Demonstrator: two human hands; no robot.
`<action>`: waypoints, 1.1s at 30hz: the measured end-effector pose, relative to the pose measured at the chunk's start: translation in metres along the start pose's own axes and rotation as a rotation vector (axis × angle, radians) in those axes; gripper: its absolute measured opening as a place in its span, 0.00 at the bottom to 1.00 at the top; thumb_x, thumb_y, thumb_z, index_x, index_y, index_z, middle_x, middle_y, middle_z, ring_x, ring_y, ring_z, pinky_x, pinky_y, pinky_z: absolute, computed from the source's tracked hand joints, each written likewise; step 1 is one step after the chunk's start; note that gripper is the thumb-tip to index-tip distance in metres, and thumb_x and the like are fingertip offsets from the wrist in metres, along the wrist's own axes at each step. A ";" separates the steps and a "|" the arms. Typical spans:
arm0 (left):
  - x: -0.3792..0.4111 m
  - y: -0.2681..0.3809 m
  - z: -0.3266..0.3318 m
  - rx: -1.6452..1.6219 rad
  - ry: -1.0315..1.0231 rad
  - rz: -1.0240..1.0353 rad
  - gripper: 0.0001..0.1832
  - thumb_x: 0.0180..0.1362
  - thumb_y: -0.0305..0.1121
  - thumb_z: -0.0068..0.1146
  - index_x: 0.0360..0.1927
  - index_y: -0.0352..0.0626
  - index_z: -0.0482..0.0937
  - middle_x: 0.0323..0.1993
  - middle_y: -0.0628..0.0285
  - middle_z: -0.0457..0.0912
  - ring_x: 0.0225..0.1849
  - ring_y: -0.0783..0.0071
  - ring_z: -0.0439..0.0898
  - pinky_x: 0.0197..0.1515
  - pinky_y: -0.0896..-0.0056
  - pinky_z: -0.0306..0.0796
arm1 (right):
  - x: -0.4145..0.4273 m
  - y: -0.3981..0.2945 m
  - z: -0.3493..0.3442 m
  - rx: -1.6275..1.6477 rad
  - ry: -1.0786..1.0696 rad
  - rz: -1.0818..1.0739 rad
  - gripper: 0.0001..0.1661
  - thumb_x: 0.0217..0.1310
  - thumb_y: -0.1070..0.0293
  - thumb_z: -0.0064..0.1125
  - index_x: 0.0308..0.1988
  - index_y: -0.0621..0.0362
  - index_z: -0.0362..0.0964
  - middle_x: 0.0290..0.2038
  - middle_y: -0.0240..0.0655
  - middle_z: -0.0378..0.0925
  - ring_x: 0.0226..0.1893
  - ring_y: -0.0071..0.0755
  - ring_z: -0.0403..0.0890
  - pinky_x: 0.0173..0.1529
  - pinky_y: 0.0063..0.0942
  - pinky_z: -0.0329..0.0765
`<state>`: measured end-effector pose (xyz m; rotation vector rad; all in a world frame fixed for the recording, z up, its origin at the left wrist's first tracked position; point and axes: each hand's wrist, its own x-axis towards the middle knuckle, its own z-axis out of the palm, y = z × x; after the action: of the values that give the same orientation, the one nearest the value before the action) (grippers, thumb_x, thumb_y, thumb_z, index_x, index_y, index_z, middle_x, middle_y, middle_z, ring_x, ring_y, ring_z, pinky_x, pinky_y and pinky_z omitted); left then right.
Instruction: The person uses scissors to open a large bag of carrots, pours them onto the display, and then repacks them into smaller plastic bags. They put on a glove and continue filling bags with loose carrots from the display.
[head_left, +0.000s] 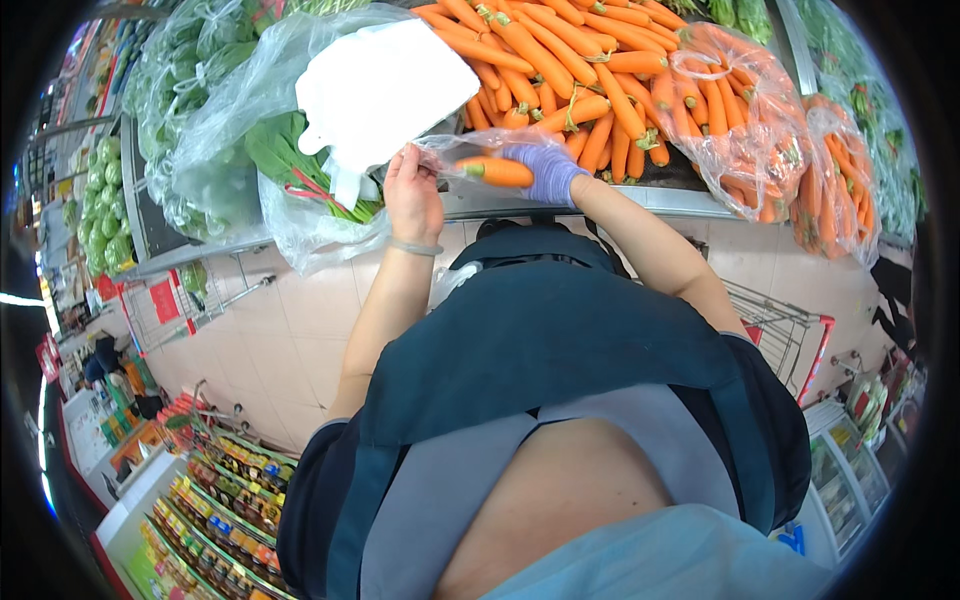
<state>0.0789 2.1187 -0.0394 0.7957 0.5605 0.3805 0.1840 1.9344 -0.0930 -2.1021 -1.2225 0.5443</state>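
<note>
My left hand (415, 196), bare and with a grey band at its wrist, pinches the edge of a clear plastic bag (448, 152). A purple knitted glove covers my right hand (546, 171), which grips the thick end of a carrot (497, 172). The carrot lies level between both hands, its green stem end towards the left one. Clear film passes around the carrot; whether it is fully inside the bag I cannot tell. Just beyond my hands spreads a heap of loose carrots (562, 60). The fingers of the right hand are partly hidden by film and glove.
Left of my hands lie a bright white flat object (386, 86) and leafy greens (281, 154) tied with red tape. Bagged carrots (739, 127) overhang the metal display edge (652, 198) at right. Shopping carts (161, 307) stand on the tiled floor behind me.
</note>
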 end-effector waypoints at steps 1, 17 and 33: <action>-0.003 0.004 0.002 0.010 -0.080 -0.059 0.09 0.66 0.32 0.45 0.36 0.39 0.75 0.29 0.64 0.75 0.30 0.75 0.70 0.36 0.74 0.65 | -0.003 -0.001 0.000 -0.094 -0.103 0.016 0.24 0.48 0.51 0.63 0.44 0.50 0.76 0.52 0.36 0.74 0.52 0.42 0.73 0.58 0.35 0.65; -0.011 0.031 0.022 0.096 -0.556 -0.509 0.33 0.54 0.15 0.41 0.66 0.40 0.56 0.48 0.63 0.72 0.38 0.73 0.74 0.40 0.74 0.70 | -0.033 0.004 -0.139 -0.170 0.168 0.832 0.31 0.52 0.61 0.61 0.55 0.59 0.66 0.51 0.45 0.73 0.50 0.44 0.76 0.53 0.35 0.73; -0.023 0.034 0.025 0.263 -0.442 -0.366 0.35 0.56 0.13 0.46 0.67 0.43 0.54 0.47 0.57 0.73 0.43 0.65 0.79 0.42 0.70 0.79 | 0.006 0.108 -0.151 -1.017 0.171 0.502 0.17 0.56 0.72 0.51 0.48 0.50 0.70 0.46 0.43 0.75 0.49 0.46 0.76 0.53 0.41 0.71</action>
<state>0.0722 2.1146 0.0080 0.9735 0.3311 -0.2106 0.3481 1.8527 -0.0620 -3.2635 -0.9399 -0.1326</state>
